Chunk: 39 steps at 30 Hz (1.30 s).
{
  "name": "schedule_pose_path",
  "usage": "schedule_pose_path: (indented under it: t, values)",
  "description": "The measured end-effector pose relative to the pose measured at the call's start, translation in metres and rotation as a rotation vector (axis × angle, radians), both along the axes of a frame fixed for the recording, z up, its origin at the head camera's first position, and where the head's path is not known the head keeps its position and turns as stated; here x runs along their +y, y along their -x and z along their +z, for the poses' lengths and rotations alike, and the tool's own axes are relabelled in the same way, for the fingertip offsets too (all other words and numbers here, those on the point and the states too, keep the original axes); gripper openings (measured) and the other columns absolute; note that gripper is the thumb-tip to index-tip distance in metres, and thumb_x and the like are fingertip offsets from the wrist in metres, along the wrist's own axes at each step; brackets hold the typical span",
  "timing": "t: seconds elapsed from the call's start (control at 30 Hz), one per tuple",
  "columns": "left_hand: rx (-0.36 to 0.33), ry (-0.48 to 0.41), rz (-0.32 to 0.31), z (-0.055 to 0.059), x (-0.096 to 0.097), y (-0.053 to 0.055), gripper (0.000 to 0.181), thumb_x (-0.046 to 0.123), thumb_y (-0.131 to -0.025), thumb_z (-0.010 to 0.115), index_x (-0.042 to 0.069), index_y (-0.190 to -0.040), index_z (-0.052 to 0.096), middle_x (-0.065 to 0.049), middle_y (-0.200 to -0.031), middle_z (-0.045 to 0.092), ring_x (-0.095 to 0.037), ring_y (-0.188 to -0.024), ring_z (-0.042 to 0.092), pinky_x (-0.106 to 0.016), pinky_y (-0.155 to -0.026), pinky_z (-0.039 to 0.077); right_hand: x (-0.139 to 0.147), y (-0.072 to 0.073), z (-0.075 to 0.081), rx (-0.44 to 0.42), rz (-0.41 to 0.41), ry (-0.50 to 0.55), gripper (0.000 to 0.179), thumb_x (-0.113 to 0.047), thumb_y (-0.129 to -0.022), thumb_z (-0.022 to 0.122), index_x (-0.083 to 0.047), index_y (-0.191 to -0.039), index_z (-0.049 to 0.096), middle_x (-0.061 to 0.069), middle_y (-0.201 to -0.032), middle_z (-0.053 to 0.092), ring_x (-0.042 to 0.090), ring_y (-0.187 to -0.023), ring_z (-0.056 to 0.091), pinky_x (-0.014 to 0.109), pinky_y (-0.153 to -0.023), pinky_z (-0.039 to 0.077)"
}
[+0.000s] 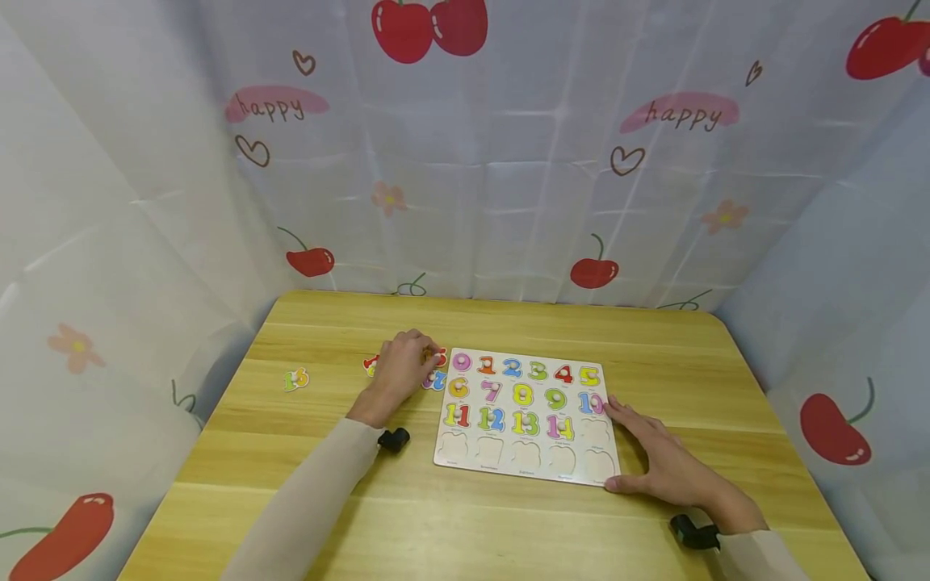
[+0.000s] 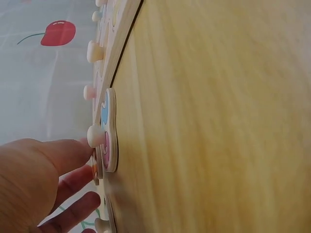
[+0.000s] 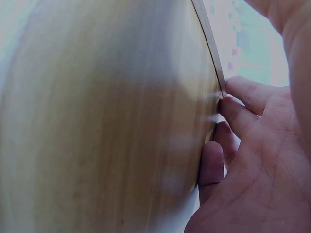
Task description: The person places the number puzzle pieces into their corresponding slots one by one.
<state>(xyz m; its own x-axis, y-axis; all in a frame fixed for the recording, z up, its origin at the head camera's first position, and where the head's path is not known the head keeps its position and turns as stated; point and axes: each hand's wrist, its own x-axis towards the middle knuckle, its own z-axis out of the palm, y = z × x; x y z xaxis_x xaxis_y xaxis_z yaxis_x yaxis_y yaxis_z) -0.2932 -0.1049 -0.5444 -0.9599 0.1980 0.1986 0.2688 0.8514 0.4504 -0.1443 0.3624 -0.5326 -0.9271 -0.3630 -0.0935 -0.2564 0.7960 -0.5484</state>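
Observation:
A white number board (image 1: 465,456) lies on the table, its top rows filled with colourful knobbed numbers from 0 to 14. Left of it, my left hand (image 1: 400,369) reaches over loose puzzle pieces, thumb and fingertips closing around a red number piece (image 1: 440,357). In the left wrist view, its orange edge (image 2: 95,170) shows at the fingertips; the knob is hidden. Just nearer lies a blue and pink number piece (image 2: 111,131) with a pale knob. My right hand (image 1: 672,464) rests at the board's right edge, fingers extended, thumb at the near corner.
A green and orange number piece (image 1: 296,379) lies apart at the left. Another red piece (image 1: 370,365) shows partly behind my left hand. The wooden table (image 1: 508,532) is bounded by a printed curtain (image 1: 472,202) at the back and sides.

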Motion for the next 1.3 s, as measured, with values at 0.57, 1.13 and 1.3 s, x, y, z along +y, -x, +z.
schedule_pose_path:
  t: [0.57, 1.13, 1.3]
  values:
    - [0.057, -0.138, -0.018, 0.019, 0.018, -0.013, 0.013, 0.023, -0.109, 0.087, 0.013, -0.116, 0.086, -0.007, -0.126, 0.081, -0.027, -0.108, 0.072, -0.046, -0.099, 0.065, 0.000, 0.001, -0.001, -0.007, -0.002, -0.004, 0.122, -0.057, -0.086, 0.101, -0.021, -0.183, 0.038, 0.021, -0.191, 0.034, 0.060, -0.162, 0.040, 0.093, -0.114, 0.034]
    - [0.059, -0.195, -0.205, 0.030, 0.066, -0.036, 0.012, 0.021, -0.109, 0.086, 0.012, -0.117, 0.085, -0.005, -0.121, 0.080, -0.023, -0.105, 0.078, -0.038, -0.091, 0.066, 0.000, 0.000, -0.001, -0.005, 0.000, -0.004, 0.122, -0.058, -0.086, 0.101, -0.019, -0.183, 0.037, 0.022, -0.191, 0.033, 0.060, -0.163, 0.040, 0.094, -0.117, 0.033]
    - [0.062, -0.197, -0.292, 0.029, 0.087, -0.045, 0.010, 0.019, -0.109, 0.086, 0.011, -0.114, 0.084, -0.006, -0.119, 0.079, -0.023, -0.109, 0.081, -0.037, -0.093, 0.067, 0.000, 0.001, -0.001, -0.010, -0.001, -0.005, 0.122, -0.058, -0.086, 0.101, -0.020, -0.183, 0.037, 0.022, -0.191, 0.033, 0.060, -0.163, 0.039, 0.094, -0.118, 0.033]
